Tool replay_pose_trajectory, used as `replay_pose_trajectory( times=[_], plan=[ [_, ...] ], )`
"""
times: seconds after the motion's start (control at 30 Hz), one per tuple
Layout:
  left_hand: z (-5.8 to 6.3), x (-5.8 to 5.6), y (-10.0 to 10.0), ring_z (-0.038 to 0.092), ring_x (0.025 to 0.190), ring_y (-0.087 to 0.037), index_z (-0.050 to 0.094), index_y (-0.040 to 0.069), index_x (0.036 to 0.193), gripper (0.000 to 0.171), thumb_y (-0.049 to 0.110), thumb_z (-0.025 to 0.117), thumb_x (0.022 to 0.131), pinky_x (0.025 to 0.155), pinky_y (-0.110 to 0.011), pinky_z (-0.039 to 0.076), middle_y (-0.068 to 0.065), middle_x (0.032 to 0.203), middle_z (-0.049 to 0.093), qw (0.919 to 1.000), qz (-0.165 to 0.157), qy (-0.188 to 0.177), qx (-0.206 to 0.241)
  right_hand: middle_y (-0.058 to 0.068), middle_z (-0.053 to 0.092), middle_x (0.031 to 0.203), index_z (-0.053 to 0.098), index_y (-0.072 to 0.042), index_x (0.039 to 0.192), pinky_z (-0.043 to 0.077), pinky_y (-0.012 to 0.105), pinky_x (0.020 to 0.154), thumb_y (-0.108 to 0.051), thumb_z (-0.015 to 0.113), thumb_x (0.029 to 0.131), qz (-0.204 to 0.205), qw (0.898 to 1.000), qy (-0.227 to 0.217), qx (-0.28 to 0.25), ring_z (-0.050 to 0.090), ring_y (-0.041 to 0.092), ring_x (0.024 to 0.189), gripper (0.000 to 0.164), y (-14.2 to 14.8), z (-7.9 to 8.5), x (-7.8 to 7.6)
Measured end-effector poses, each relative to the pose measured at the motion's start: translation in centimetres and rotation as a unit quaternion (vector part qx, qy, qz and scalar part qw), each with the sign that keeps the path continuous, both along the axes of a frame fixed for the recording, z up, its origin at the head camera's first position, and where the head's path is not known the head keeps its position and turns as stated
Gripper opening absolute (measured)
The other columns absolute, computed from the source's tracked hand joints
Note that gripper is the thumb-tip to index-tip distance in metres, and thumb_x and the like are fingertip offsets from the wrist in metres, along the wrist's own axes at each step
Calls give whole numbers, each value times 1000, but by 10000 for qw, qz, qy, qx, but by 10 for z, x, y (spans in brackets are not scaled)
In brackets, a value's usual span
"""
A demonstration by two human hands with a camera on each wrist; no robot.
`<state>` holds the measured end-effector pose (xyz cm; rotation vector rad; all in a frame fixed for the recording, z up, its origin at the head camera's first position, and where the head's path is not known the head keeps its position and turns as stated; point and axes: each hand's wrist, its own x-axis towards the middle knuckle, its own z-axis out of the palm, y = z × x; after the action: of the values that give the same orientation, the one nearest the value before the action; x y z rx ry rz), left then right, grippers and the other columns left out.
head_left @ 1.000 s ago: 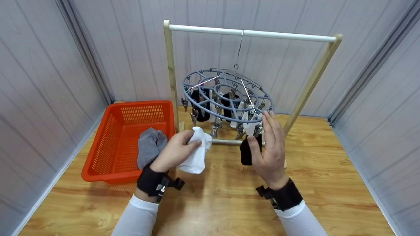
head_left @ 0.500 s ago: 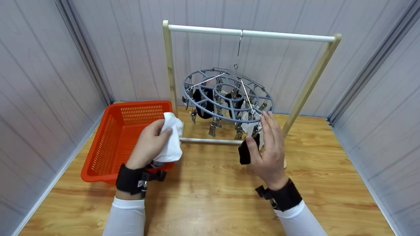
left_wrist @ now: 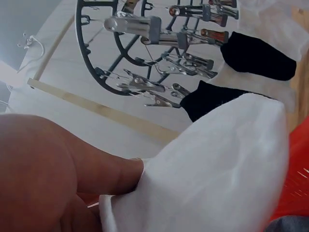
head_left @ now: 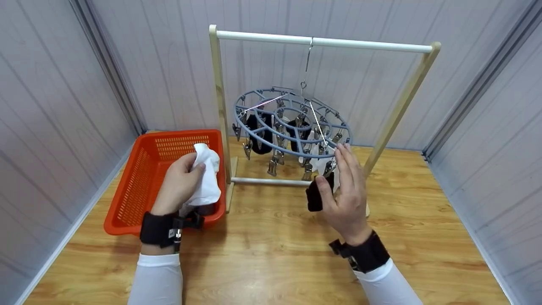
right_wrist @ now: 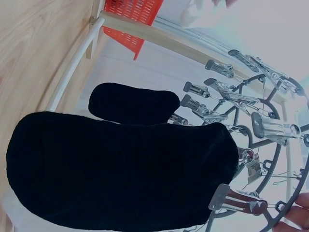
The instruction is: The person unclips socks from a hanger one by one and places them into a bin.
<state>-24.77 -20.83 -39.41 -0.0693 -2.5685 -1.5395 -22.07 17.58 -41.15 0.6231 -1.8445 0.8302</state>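
My left hand (head_left: 178,182) pinches a white sock (head_left: 207,182) between thumb and fingers, above the right side of the red basket (head_left: 123,231). In the left wrist view the thumb lies against the white sock (left_wrist: 222,164). With straight fingers, my right hand (head_left: 349,199) touches the near right rim of a round grey clip hanger (head_left: 271,144). Beside its thumb hangs a black sock (head_left: 314,197), which a metal clip (right_wrist: 236,200) holds in the right wrist view. More black and white socks hang farther back, partly hidden by the ring.
The tilted hanger hangs by a hook from the white bar (head_left: 271,37) of a wooden rack (head_left: 219,97). Several bare metal clips (head_left: 272,167) dangle from it. Grey cloth (left_wrist: 289,224) in the basket is mostly hidden by the left hand. Panel walls enclose the wooden floor (head_left: 271,254).
My left hand has carried the white sock leftward from in front of the hanger to over the basket. The hanger has swayed slightly, while my right hand has stayed nearly still at its rim.
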Motion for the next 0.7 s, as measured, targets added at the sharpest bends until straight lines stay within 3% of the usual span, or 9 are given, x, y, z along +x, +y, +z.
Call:
replay_pose_trajectory(
  times=[0.17, 0.3, 0.43, 0.7],
  plan=[
    [-6, -7, -3, 65, 121, -39, 60, -6, 148, 42, 15, 53, 113, 103, -51, 54, -29, 139, 67, 9984, -4, -336, -453, 25, 51, 164, 53, 13, 155, 27, 57, 132, -42, 60, 114, 9, 10000, 38, 2, 42, 47, 156, 69, 0, 1, 0],
    [-8, -9, -2, 51, 143, -48, 48, -11, 159, 54, 18, 52, 114, 119, -62, 42, -38, 154, 51, 9947, 27, -607, -835, 25, 52, 164, 53, 12, 155, 27, 57, 132, -42, 60, 114, -12, 10000, 31, 20, 43, 46, 156, 68, -1, 1, 0],
    [-7, -8, 2, 46, 145, -49, 48, -8, 160, 55, 19, 52, 114, 121, -63, 38, -36, 157, 43, 9952, 67, -613, -760, 26, 53, 163, 53, 13, 154, 27, 58, 132, -43, 59, 115, -9, 10000, 12, 49, 42, 45, 157, 68, -2, 1, 1],
    [-5, -4, 19, 58, 135, -41, 57, -6, 153, 45, 18, 56, 115, 116, -56, 46, -26, 147, 61, 9992, -179, -250, -273, 27, 55, 161, 55, 14, 152, 29, 56, 131, -43, 60, 115, 75, 9998, 150, 50, 46, 46, 154, 68, -6, 0, 2]
  ],
)
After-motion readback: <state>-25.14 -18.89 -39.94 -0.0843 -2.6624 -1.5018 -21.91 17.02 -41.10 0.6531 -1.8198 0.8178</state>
